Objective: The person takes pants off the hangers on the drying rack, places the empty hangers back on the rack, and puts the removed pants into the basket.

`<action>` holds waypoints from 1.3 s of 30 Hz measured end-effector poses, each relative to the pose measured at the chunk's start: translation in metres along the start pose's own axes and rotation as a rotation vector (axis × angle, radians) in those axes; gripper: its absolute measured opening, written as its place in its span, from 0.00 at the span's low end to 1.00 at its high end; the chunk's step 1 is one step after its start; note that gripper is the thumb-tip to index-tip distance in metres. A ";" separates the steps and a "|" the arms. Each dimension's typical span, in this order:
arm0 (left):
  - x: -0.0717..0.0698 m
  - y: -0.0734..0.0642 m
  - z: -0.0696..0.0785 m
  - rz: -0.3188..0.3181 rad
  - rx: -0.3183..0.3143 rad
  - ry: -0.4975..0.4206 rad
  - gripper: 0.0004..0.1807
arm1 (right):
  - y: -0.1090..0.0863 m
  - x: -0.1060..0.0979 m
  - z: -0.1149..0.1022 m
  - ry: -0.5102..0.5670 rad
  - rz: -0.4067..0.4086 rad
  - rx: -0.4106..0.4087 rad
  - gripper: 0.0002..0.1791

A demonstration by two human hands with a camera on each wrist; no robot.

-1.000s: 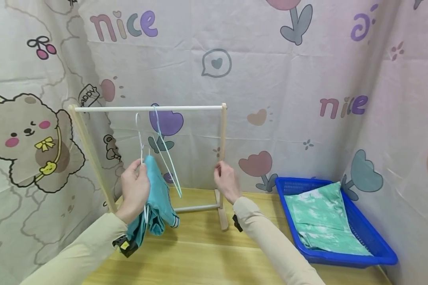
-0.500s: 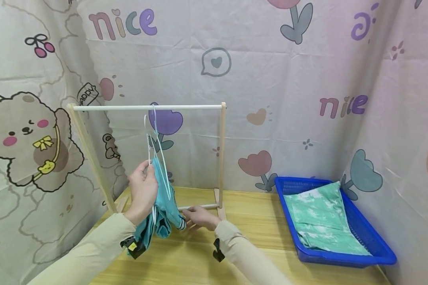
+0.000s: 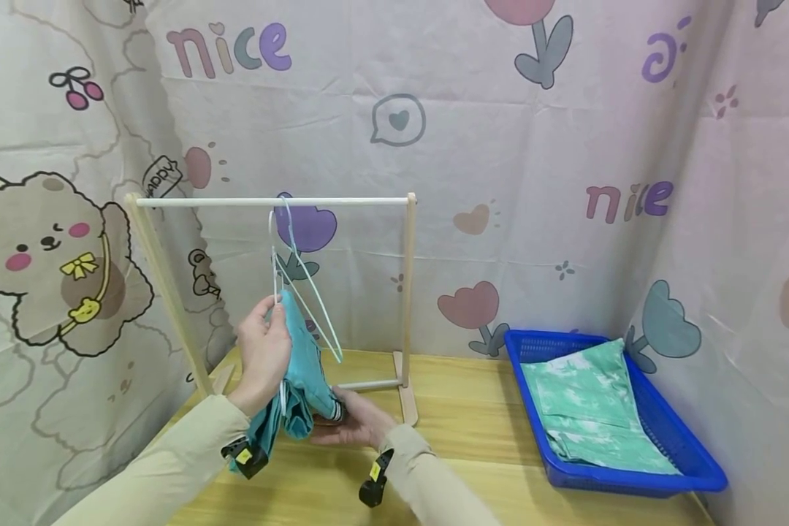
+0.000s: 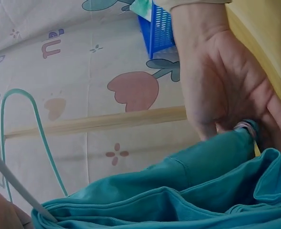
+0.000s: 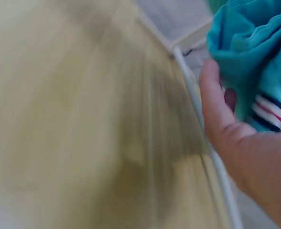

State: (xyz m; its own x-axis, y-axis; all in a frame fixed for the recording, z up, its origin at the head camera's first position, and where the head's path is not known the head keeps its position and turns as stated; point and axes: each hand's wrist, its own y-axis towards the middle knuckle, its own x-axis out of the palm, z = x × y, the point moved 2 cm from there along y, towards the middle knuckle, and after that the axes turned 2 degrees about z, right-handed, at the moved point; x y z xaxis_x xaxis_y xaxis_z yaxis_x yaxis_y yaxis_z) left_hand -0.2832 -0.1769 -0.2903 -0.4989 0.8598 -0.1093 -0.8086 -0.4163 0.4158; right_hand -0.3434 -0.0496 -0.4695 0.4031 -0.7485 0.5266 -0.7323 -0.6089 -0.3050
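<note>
**Teal fabric garment [image 3: 305, 380] on a white hanger [image 4: 15, 180], between two hands**

Seven o'clock from the middle of the head view, the folded garment hangs above a yellow wood-grain tabletop [image 3: 473, 416]. At its ten o'clock, the left hand [image 3: 263, 354] pinches the white hanger and the cloth's upper edge between thumb and fingers. The hanger's hook shows just below the white rail [image 3: 348, 201] of a pale wooden rack [image 3: 409, 292].

At the garment's four o'clock, the right hand [image 3: 364, 420] is open beside the cuff [image 5: 269, 113], which is banded navy, white and red. Its palm is turned up, its thumb is straight, and its fingers are partly hidden by the cloth.

One thin mint-green hanger [image 4: 18, 91] hooks over the rail, its lower corner toward the garment's one o'clock. Out at four o'clock in the head view, a blue plastic basket [image 3: 631, 483] holds folded green-and-white cloth [image 3: 592, 409]. Behind everything hangs a pale curtain [image 3: 546, 183] printed with tulips.
</note>
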 end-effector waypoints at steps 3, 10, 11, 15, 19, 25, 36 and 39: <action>0.000 0.000 -0.001 0.006 -0.006 -0.012 0.22 | 0.000 0.004 0.006 0.230 -0.050 0.058 0.32; 0.001 -0.007 0.012 -0.020 -0.001 -0.037 0.22 | 0.001 0.008 0.015 0.397 -0.008 0.044 0.32; 0.001 -0.006 0.012 -0.025 -0.001 -0.036 0.21 | 0.002 0.008 0.014 0.390 -0.001 0.039 0.31; 0.000 0.000 0.004 -0.063 -0.015 -0.024 0.20 | 0.004 0.003 0.002 0.294 0.044 0.002 0.17; -0.006 0.004 0.000 -0.105 -0.044 -0.033 0.17 | 0.003 -0.007 -0.014 0.198 0.072 -0.001 0.18; -0.017 0.013 -0.011 -0.125 -0.058 0.055 0.21 | -0.003 -0.018 -0.043 0.129 0.076 -0.118 0.26; -0.028 0.020 -0.025 -0.227 -0.099 0.222 0.16 | -0.014 -0.022 -0.088 -0.357 0.174 -0.346 0.48; -0.029 0.024 -0.023 -0.275 -0.142 0.179 0.19 | -0.016 -0.022 -0.095 -0.399 0.186 -0.380 0.50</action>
State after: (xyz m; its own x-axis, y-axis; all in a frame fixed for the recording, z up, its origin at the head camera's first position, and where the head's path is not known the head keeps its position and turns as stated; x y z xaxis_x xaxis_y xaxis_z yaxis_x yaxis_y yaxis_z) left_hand -0.2951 -0.2185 -0.2984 -0.2933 0.8851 -0.3613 -0.9492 -0.2246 0.2202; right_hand -0.3930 0.0020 -0.4007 0.3708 -0.9197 0.1289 -0.9264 -0.3760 -0.0182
